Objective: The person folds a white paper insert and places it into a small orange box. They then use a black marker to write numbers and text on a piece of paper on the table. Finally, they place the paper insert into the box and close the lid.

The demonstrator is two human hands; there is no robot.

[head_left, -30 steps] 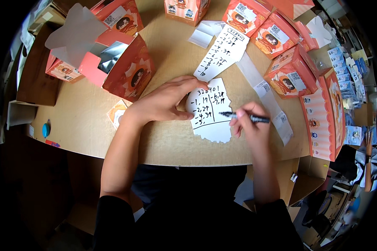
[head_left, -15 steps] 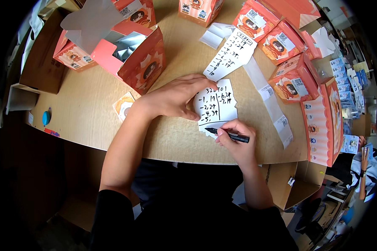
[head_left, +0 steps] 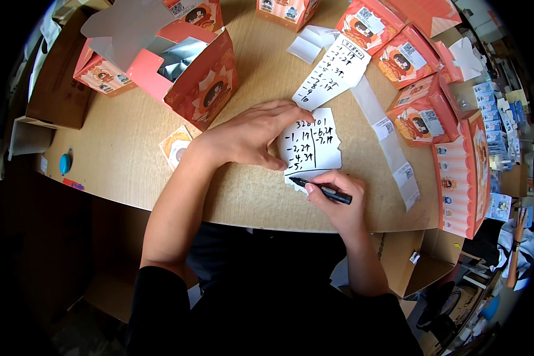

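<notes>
A torn white paper slip (head_left: 326,155) with black handwriting lies on the table before me. My left hand (head_left: 252,135) rests over its left edge, fingers spread, thumb and fingertips touching the paper. In my right hand (head_left: 343,199) is a black marker (head_left: 332,194), gripped between thumb and fingers. The marker's tip sits on the slip's lower part, just below a drawn line. Just beyond it lies a second handwritten slip (head_left: 332,71), whose lower end nearly meets the first one. Under my left wrist's outer side is a small orange-and-white card (head_left: 175,145), partly covered.
An open red-orange carton (head_left: 204,83) with silvery packaging inside stands at the far left. Several similar boxes (head_left: 424,115) line the right side. A strip of labels (head_left: 394,151) runs beside them. A blue egg-shaped object (head_left: 66,162) lies near the left edge. Below right is a cardboard box (head_left: 418,264).
The view has shifted slightly, so boxes and papers appear a little displaced. The marker's tip has moved slightly up, closer to the drawn line. My left hand stays on the slip.
</notes>
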